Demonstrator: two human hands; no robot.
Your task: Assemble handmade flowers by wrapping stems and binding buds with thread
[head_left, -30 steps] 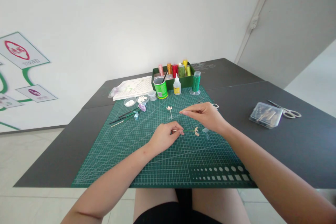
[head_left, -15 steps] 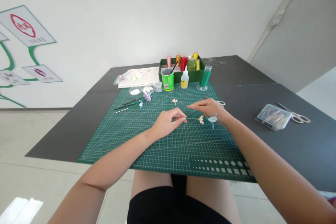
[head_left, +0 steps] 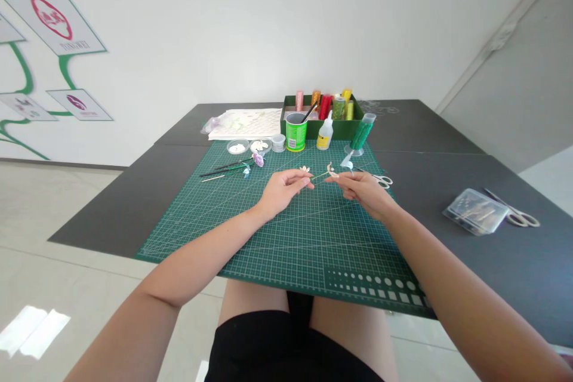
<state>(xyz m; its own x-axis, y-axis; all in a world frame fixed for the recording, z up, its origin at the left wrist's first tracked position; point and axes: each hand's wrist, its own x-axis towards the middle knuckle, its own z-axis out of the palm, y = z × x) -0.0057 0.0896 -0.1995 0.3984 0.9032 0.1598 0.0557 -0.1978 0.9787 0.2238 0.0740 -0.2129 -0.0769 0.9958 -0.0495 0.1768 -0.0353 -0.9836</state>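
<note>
My left hand (head_left: 289, 186) is closed, with thumb and fingers pinching the thin green stem of an artificial flower (head_left: 331, 171). The flower has small cream petals, and pale blue leaves (head_left: 347, 161) show just beyond it. My right hand (head_left: 358, 190) is closed too, its thumb and forefinger together at the cream petals; the exact grip point is partly hidden. Behind my left fingertips, another small cream flower (head_left: 305, 169) shows. Both hands are above the green cutting mat (head_left: 277, 239).
At the mat's far side are a green can (head_left: 296, 136), a glue bottle (head_left: 325, 133), a green thread spool (head_left: 362, 132) and dishes of white pieces (head_left: 260, 146). Behind stands a box (head_left: 286, 108) of thread spools. Scissors (head_left: 382, 180) lie by my right hand; a clear case (head_left: 477, 211) sits further right.
My right hand has come in from beside the stem to the cream petals. The flower has swung from lying level to pointing up and away, and both hands are slightly farther from me.
</note>
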